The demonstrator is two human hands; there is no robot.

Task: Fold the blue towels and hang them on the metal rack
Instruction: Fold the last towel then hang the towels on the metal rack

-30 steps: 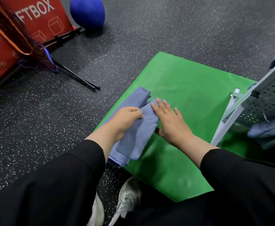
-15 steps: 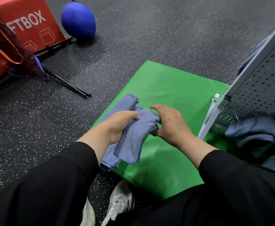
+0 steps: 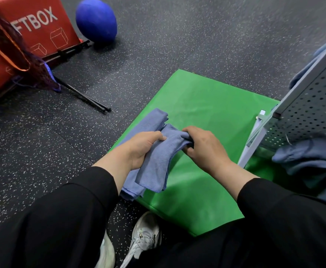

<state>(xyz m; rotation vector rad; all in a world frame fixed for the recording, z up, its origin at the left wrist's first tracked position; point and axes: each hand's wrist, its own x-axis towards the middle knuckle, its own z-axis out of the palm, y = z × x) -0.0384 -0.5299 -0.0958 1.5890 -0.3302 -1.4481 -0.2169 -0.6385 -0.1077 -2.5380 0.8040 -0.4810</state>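
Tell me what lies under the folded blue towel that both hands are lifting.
Under the folded blue towel lies a second blue towel, resting at the green mat's left edge. The left hand and the lifted towel cover its middle, so its full shape stays hidden.

I see a folded blue terry towel [image 3: 156,161] gripped at its upper end, its lower end draped over a second folded blue towel [image 3: 150,122] lying flat. The grey perforated metal rack [image 3: 311,111] stands tilted at right, another blue towel [image 3: 305,157] hanging beneath its panel.
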